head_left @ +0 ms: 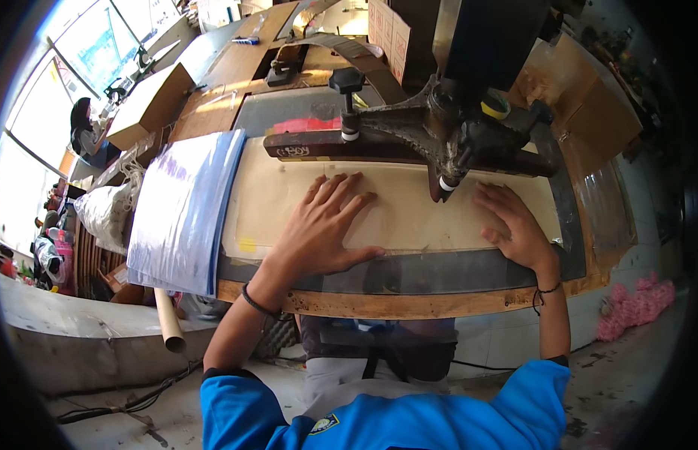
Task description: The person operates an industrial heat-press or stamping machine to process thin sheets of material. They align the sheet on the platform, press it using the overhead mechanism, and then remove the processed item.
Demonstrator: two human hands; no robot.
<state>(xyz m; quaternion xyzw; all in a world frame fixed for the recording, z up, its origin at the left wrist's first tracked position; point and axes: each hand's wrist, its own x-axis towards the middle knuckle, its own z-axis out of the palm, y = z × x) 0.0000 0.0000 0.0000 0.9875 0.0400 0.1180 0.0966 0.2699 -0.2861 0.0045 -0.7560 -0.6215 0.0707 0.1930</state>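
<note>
A cream-coloured sheet (416, 219) lies flat on the dark work surface. My left hand (326, 229) rests on its left part, palm down, with the fingers spread and the thumb near the front edge. On the right part lies my right hand (518, 229), its fingers stretched out too. Neither hand grips anything. Just beyond the fingers, a dark metal bar (394, 148) runs across the sheet. It hangs from a cast metal machine head (446, 120) with a black knob (347, 81). The sheet's far edge is partly hidden by the bar.
A stack of clear plastic sleeves (185, 214) overhangs the table on the left. Cardboard boxes (589, 97) stand at the back right. A cardboard tube (169, 322) leans below the table. Another person (86, 135) sits far left. Pink material (634, 307) lies at the right.
</note>
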